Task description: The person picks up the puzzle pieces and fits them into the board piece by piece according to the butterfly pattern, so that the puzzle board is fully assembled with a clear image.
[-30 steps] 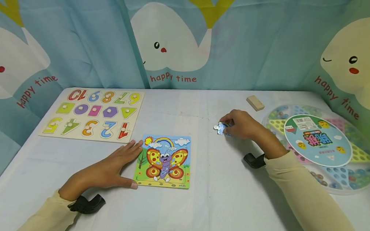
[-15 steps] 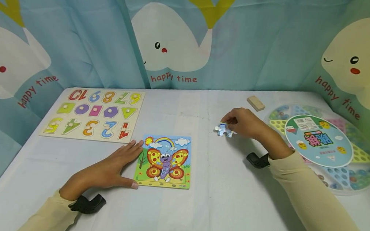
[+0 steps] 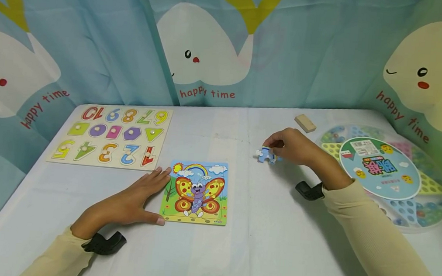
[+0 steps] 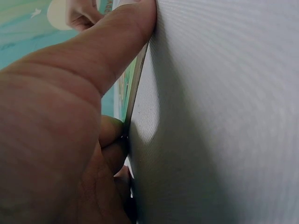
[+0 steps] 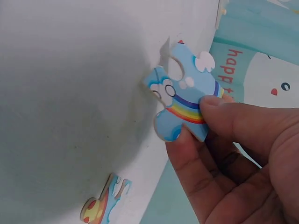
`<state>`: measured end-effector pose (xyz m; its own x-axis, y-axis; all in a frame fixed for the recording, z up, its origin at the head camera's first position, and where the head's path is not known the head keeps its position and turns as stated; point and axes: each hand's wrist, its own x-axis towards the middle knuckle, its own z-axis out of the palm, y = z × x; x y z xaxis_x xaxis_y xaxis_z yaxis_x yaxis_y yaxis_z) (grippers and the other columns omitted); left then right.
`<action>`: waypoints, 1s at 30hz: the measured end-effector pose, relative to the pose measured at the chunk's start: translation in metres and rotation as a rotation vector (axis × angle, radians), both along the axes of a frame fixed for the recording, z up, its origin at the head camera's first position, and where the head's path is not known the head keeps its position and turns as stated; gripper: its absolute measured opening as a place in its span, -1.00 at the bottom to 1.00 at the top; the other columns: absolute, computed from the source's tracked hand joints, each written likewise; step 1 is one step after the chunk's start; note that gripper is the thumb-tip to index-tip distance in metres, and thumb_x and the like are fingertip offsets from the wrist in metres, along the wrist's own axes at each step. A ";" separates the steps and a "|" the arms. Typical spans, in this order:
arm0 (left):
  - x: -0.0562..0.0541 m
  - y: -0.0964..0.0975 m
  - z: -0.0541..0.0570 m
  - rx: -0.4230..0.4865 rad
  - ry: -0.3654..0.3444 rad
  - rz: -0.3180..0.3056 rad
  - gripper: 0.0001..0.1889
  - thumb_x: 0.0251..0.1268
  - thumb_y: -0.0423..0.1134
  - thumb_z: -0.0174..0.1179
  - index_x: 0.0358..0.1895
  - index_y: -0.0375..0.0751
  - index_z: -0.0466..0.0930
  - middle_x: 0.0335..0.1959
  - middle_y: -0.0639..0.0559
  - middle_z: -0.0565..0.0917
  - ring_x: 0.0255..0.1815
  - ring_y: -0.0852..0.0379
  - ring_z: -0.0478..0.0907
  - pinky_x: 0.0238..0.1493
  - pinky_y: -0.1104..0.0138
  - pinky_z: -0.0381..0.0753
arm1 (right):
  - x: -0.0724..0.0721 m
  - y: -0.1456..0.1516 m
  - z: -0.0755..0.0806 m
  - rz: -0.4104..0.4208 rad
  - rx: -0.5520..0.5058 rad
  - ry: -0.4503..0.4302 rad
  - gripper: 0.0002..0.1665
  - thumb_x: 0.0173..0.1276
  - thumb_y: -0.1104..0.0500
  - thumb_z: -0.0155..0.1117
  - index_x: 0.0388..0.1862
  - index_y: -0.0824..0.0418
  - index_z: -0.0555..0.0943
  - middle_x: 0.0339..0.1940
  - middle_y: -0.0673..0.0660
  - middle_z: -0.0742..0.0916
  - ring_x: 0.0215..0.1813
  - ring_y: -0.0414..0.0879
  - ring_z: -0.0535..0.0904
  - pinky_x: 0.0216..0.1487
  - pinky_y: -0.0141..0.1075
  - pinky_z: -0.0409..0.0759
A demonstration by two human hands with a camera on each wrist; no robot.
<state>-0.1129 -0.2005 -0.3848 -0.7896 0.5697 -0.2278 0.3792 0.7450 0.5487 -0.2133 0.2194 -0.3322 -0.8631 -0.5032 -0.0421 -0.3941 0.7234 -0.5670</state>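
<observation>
In the head view my left hand [image 3: 132,200] lies at the left edge of a square butterfly picture puzzle [image 3: 196,192], fingers extended along its side and thumb at the near corner. Its thumb and fingers sit at the board's thin edge in the left wrist view. My right hand [image 3: 293,146] pinches a light-blue jigsaw piece [image 5: 187,93] between thumb and fingers. A rainbow, white clouds and a knob show on the piece, which is tilted. Below it in the right wrist view lies a second jigsaw piece [image 5: 105,200], yellow and red with light blue, partly cut off by the frame.
A wooden number and shape board [image 3: 100,145] lies at the back left. Beyond my right hand is a small wooden block [image 3: 305,123]. A round clear game case [image 3: 436,205] with a blue label stands at the right. A whale-print curtain [image 3: 311,54] hangs behind the white table [image 3: 210,260].
My right hand has shifted slightly to the right, turning the jigsaw piece so that its outline shows differently. My left hand and the butterfly puzzle have stayed in place.
</observation>
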 end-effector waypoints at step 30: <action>-0.001 0.000 -0.001 0.001 0.004 -0.002 0.18 -0.08 0.28 0.42 0.56 -0.12 -0.02 0.59 0.10 -0.13 0.57 0.00 -0.34 0.48 -0.06 -0.24 | -0.001 -0.049 -0.002 0.069 -0.165 0.045 -0.78 0.31 0.44 0.22 -0.10 0.35 0.70 -0.23 0.10 0.75 -0.25 -0.09 0.61 -0.31 -0.28 0.57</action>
